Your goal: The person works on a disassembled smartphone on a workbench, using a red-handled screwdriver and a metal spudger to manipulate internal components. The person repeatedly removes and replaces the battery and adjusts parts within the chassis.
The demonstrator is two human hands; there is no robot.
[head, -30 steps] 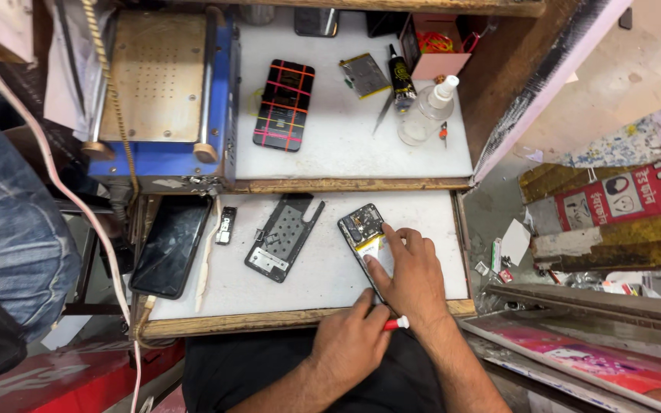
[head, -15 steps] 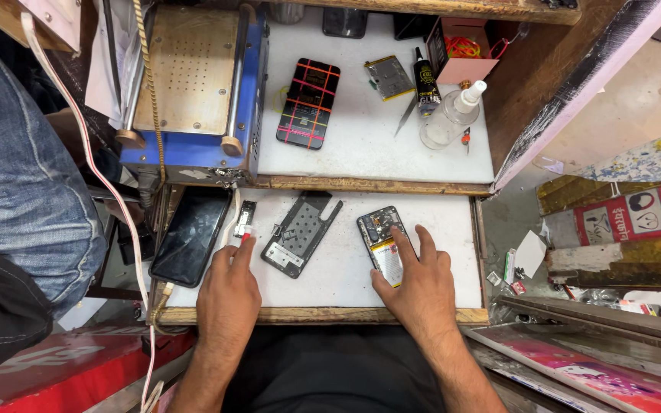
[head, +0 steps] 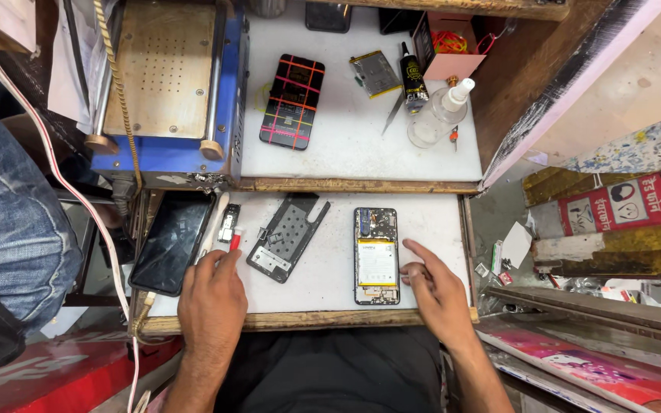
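An opened phone [head: 376, 256] lies face down on the lower white board [head: 330, 283], its yellow-labelled battery and circuit board showing. My right hand [head: 436, 294] rests just right of it with fingers apart, the thumb tip at the phone's edge. My left hand [head: 212, 302] pinches a small red-handled tool [head: 235, 242]. The tool's tip is close to a black perforated back plate [head: 288, 237] that lies tilted on the board. Beside the tool are a tiny black part [head: 229, 223] and a black phone screen [head: 174, 243].
The upper white shelf [head: 346, 153] holds a phone taped in a red-orange grid [head: 292, 99], a loose battery [head: 375, 73], a glue tube [head: 413, 76], tweezers [head: 393, 115], a clear bottle [head: 441, 115] and a pink box [head: 445, 46]. A blue heating machine [head: 166, 84] stands left. A person in jeans [head: 1, 214] is at far left.
My right hand has come off the opened phone and now lies to its right. My left hand carried the red-handled tool from the front edge to the left, by the back plate.
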